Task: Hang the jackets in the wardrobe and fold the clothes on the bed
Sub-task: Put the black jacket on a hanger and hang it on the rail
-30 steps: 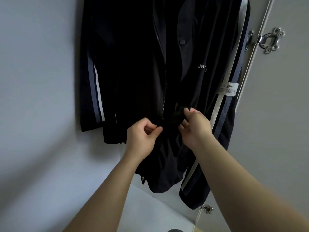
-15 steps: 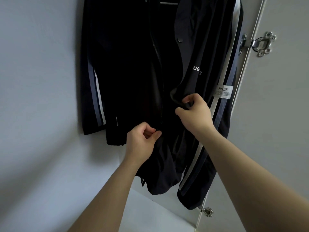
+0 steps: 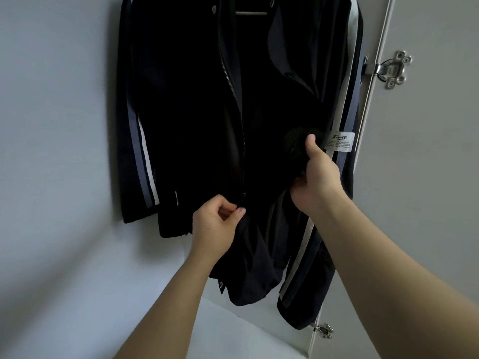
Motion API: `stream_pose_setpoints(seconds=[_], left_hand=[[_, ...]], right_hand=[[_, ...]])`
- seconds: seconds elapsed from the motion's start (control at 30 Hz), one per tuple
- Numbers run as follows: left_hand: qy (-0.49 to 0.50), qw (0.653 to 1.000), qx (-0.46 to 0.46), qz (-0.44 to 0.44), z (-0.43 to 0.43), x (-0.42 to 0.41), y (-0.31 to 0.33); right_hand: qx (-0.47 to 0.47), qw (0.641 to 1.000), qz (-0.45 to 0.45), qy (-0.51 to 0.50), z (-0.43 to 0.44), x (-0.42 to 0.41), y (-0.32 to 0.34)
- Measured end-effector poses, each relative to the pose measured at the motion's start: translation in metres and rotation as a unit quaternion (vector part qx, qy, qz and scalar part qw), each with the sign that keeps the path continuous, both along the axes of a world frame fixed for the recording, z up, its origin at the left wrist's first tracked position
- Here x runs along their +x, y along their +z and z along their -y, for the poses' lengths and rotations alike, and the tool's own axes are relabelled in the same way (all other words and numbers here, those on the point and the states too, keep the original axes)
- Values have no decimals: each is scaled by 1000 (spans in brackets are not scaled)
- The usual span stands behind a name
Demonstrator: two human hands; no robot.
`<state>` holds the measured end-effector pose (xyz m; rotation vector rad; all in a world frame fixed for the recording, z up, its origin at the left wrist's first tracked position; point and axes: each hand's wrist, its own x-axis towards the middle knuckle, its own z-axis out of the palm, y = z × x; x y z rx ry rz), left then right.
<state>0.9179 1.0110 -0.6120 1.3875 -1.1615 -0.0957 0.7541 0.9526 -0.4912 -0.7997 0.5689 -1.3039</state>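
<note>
Pale wardrobe (image 3: 51, 125) interior left of hands. Inside: dark jacket (image 3: 186, 112), striped sleeves, hung on hanger (image 3: 250, 13) above both hands, front open. Left hand (image 3: 215, 229): raised, fingers curled, pinching fabric just below zip (image 3: 243, 177) end. Right hand (image 3: 318, 177): higher, up-right of left hand, thumb up, gripping bunched right front edge, just left of white label (image 3: 340, 141). Door (image 3: 427, 177) with metal hinge (image 3: 394, 69) right of right hand.

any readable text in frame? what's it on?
"AYWTER": top line of the white label sewn on the dark jacket, by its right-side stripe.
Small print under it on that label: too small to read.
No other text shows.
</note>
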Motion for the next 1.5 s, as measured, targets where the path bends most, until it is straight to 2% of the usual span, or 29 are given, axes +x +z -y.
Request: stream_pose_setpoints(seconds=[0.07, 0.13, 0.17, 0.2, 0.27, 0.33, 0.4, 0.5, 0.67, 0.7, 0.77, 0.9, 1.0, 1.07, 1.2, 1.37, 1.5], left_hand=[[1, 1000, 4, -2, 0, -1, 1], [2, 1000, 7, -15, 1, -2, 2], [3, 1000, 8, -19, 1, -2, 2], [2, 1000, 9, -21, 1, -3, 2], [1, 1000, 11, -25, 0, -4, 2], [2, 999, 9, -33, -1, -6, 3], [2, 999, 0, -44, -2, -8, 4], [0, 998, -8, -56, -4, -10, 3], [-10, 1000, -6, -27, -5, -7, 0], [-10, 1000, -6, -24, -6, -7, -1], [-10, 1000, -12, -25, -6, -7, -2], [-17, 999, -17, -46, -8, -7, 1], [-28, 998, 2, -52, -8, -5, 2], [-39, 998, 10, -46, -8, -4, 2], [-63, 997, 9, -47, -10, -4, 1], [-76, 996, 0, -42, -9, -2, 0], [-47, 999, -20, -9, -8, 0, -3]], right_hand=[[23, 1000, 3, -6, 4, 0, -5], [-1, 989, -127, -79, 8, 3, -14], [-33, 968, -202, -146, 9, 4, -20], [-77, 934, -265, -228, 8, 4, -27], [-218, 841, -335, -364, -6, 3, -41], [-392, 741, -369, -402, -19, 5, -57], [-499, 656, -410, -391, -23, 8, -74], [-567, 593, -426, -382, -22, 11, -89], [-654, 484, -470, -342, -21, 5, -106], [-660, 473, -481, -329, -22, 4, -108], [-645, 489, -501, -306, -25, 6, -112], [-503, 596, -558, -283, -29, 12, -105], [-362, 689, -592, -211, -25, 17, -94], [-324, 725, -582, -176, -21, 20, -91], [-326, 756, -558, -102, -21, 27, -88], [-316, 770, -540, -122, -20, 36, -82], [-300, 777, -538, -127, -24, 39, -82]])
